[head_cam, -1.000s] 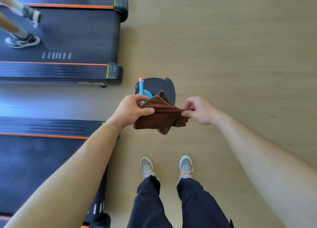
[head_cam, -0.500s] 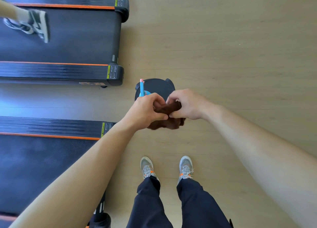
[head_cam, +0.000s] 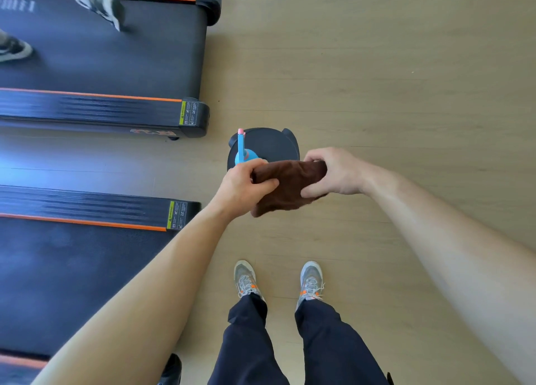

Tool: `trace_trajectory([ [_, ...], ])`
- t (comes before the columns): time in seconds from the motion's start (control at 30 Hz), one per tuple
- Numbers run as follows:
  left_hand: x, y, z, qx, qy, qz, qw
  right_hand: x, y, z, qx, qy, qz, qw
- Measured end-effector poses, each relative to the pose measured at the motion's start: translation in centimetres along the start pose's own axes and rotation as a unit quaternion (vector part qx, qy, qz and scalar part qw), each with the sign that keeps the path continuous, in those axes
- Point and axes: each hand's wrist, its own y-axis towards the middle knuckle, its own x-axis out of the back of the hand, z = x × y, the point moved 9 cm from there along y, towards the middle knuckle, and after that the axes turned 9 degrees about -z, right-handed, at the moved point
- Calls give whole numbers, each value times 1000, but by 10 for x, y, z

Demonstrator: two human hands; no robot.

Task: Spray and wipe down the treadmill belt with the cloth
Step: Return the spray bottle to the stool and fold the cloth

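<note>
Both hands grip the folded brown terry cloth (head_cam: 288,186) — left hand (head_cam: 243,186) pinching its left end, right hand (head_cam: 333,171) its right — above a round black stool (head_cam: 269,144) bearing a blue spray bottle (head_cam: 242,152).

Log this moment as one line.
left hand: grips cloth | right hand: grips cloth | spray bottle: on black stand | treadmill belt: hands clear of it

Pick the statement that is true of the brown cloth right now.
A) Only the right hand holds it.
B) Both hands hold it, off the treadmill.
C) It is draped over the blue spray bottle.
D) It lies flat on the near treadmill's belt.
B: the left hand grips one end of the brown cloth and the right hand grips the other, out in front of the person and to the side of the treadmill.
</note>
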Motion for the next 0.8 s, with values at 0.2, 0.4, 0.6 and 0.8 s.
trace_trajectory([
  [0.2, -16, 2, 14, 39, -15, 27, 999, 0, 4, -5, 15, -87, 0, 996],
  [0.4, -31, 13, 54, 82, 13, -13, 997, -2, 21, -30, -17, 9, -36, 999],
  [0.6, -66, 31, 89, 177, -83, -86, 977, -30, 47, -61, -19, 53, -79, 995],
  [0.8, -103, 69, 142, 226, -99, -103, 963, -64, 114, -114, -54, 49, -139, 988],
])
